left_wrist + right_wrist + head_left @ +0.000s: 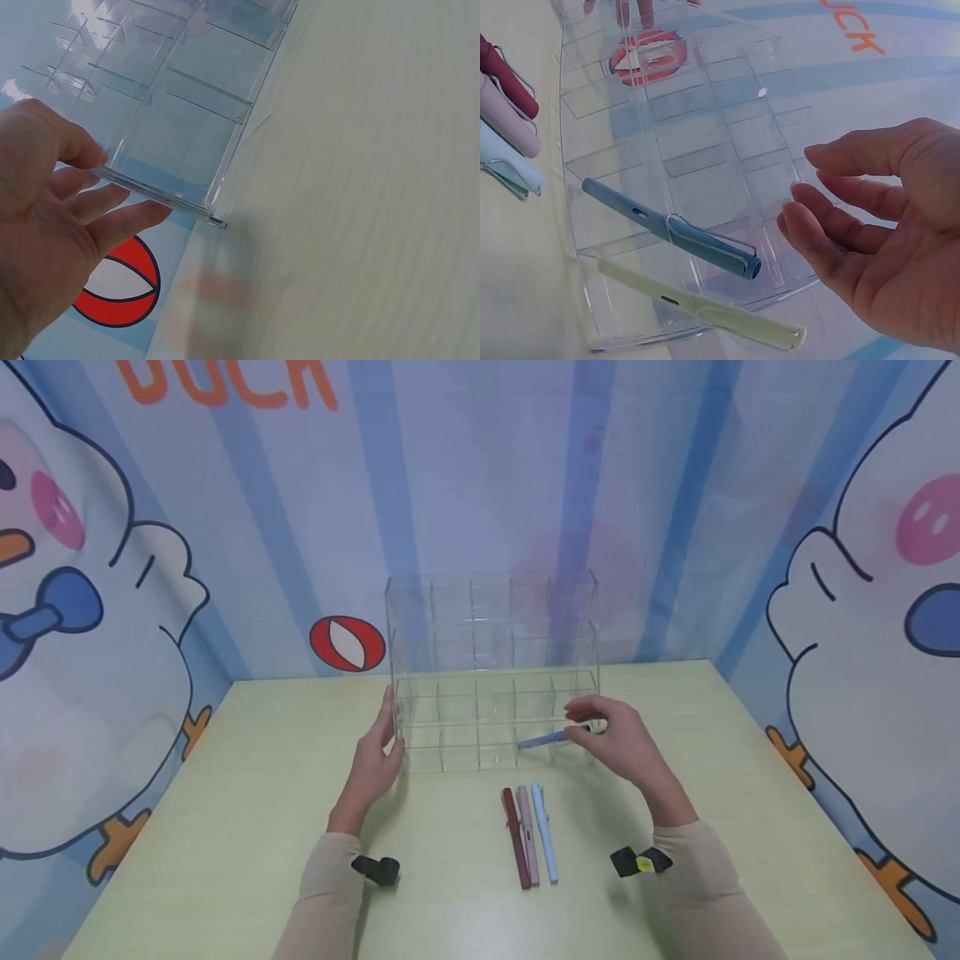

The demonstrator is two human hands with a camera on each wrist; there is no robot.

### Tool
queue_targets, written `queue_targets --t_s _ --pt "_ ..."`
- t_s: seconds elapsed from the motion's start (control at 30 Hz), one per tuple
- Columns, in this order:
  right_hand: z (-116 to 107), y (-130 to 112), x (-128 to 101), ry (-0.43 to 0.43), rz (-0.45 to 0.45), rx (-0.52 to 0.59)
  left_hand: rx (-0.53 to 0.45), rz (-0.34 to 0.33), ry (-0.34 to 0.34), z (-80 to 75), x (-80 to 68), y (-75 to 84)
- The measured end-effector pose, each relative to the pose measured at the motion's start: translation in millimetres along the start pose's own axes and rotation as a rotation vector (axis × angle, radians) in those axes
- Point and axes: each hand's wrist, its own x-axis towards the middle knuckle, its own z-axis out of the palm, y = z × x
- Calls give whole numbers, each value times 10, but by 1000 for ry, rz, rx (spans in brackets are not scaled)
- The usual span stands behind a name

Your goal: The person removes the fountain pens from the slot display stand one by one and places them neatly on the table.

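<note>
A clear acrylic pen rack (495,681) with several compartments stands on the table. My left hand (378,760) holds its left side panel, with thumb and fingers on either side of the edge in the left wrist view. A dark blue pen (667,229) and a pale green pen (705,307) lie slanting in neighbouring compartments at the rack's right end. Beside the cap end of the blue pen, my right hand (885,232) has loosely bent fingers, apart from both pens, with nothing in its grasp.
In front of the rack, a dark red pen (516,839), a mauve pen (528,835) and a light blue pen (545,835) lie side by side on the table (450,893). A printed cartoon curtain (480,485) hangs behind the rack.
</note>
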Motion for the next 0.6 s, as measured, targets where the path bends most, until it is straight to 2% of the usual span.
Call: queue_targets --t_s 0.27,0.47,0.6 --pt "38 117 23 15 3 -19 -9 0 -8 3 -6 -24" --pt "75 196 30 -36 26 -28 -9 3 -7 6 -6 -19" --pt "123 239 57 -35 23 -41 -12 5 -4 3 2 -9"
